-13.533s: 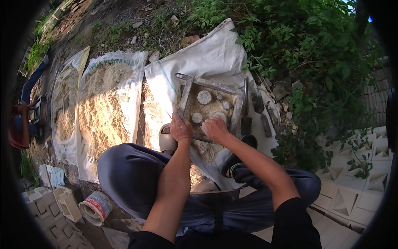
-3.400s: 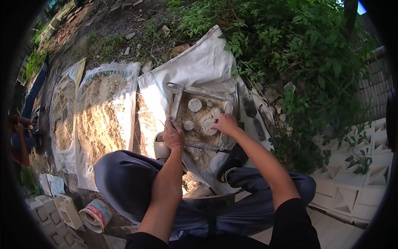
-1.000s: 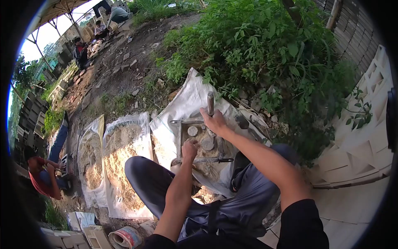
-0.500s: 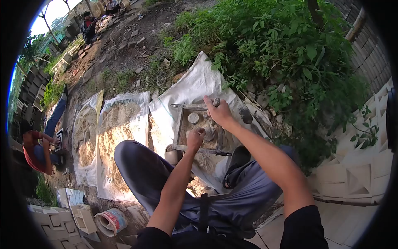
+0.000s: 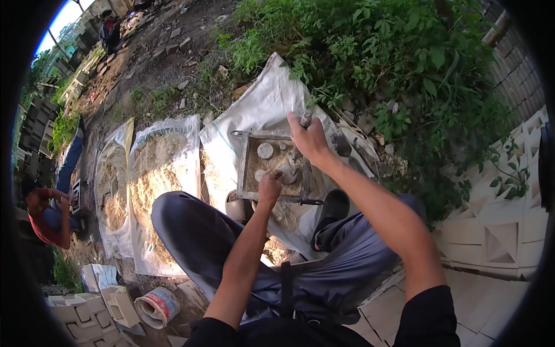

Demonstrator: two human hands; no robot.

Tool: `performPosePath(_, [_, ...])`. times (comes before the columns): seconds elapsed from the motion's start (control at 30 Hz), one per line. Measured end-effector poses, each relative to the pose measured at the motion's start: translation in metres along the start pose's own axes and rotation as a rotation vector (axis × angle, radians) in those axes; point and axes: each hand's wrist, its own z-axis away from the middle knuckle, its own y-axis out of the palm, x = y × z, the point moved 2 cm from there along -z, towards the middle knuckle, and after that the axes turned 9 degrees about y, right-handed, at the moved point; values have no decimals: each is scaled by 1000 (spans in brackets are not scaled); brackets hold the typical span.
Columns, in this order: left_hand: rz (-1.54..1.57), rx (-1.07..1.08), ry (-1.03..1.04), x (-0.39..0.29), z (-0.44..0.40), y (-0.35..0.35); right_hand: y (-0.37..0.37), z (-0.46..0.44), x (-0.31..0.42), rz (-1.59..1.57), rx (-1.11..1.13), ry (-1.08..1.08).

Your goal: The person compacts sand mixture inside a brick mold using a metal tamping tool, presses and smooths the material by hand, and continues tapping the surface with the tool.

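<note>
A rectangular frame with side handles (image 5: 241, 168) lies on a white sack between my feet, filled with sandy material. In the sand are a round grey disc (image 5: 265, 151), a smaller round piece (image 5: 282, 147) and a pale grey lump (image 5: 288, 173). My left hand (image 5: 270, 188) is over the near half of the frame with its fingers pinched together beside the lump; what they hold is hidden. Above the far right corner of the frame, my right hand (image 5: 311, 140) is wrapped round a dusty grey handle (image 5: 306, 119), its top end sticking up. The tool's lower part is mostly hidden.
Two sacks of sand (image 5: 162, 173) lie to the left. Beyond them sits a person in a red shirt (image 5: 49, 217). Bushes (image 5: 370, 75) grow ahead and right, patterned blocks (image 5: 491, 243) stand at right, and a bucket (image 5: 157, 307) stands at lower left.
The whole view has shifted slightly, so the frame and sacks appear a little higher and further left. My right hand is slightly further away, still gripping the handle; my left fingers stay pinched.
</note>
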Motion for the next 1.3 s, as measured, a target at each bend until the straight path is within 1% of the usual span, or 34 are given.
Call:
performPosePath(0.03, [1, 3, 0, 1, 0, 1, 3, 0, -1, -21, -23, -49])
performPosePath(0.07, [73, -1, -74, 4, 1, 1, 5, -1, -3, -41, -47, -97])
performPosePath(0.1, [145, -6, -150, 6, 2, 2, 7, 0, -5, -40, -51, -93])
performPosePath(0.23, [67, 28, -160, 6, 2, 1, 12, -1, -7, -46, 22, -60])
performPosePath(0.33, [-14, 25, -123, 1, 3, 1, 12, 1, -6, -25, 39, -50])
performPosePath(0.4, [-123, 9, -14, -3, 1, 1, 12, 3, -3, -27, 42, -56])
performPosePath(0.47, [-137, 8, -5, -6, 1, 1, 13, 5, 0, -129, 49, -87])
performPosePath(0.6, [-195, 6, 15, -11, 1, 0, 11, 3, -3, -132, 86, -102])
performPosePath(0.63, [-194, 7, 13, -9, 1, 1, 10, 3, -3, -78, 64, -81])
performPosePath(0.7, [-234, -40, 104, -10, 1, 2, 9, 3, -4, -23, 41, -57])
performPosePath(0.83, [-206, -8, 73, -8, 1, 2, 9, 5, -3, -23, 54, -44])
performPosePath(0.9, [-216, -13, 103, -8, 2, 2, 10, 5, -4, -15, 65, -37])
performPosePath(0.97, [-244, -11, 114, -8, 2, 2, 14, 3, -7, -156, 89, -74])
performPosePath(1.1, [-250, -15, 131, -12, 2, 0, 13, 4, -7, -142, 101, -97])
performPosePath(1.2, [-274, -4, 142, -9, 1, 1, 13, 0, -13, -154, 94, -73])
performPosePath(1.27, [-264, 2, 119, -9, 2, 2, 14, -7, -24, -92, 7, -74])
performPosePath(1.3, [-255, 6, 97, -10, 2, 2, 14, -4, -19, -91, 8, -71])
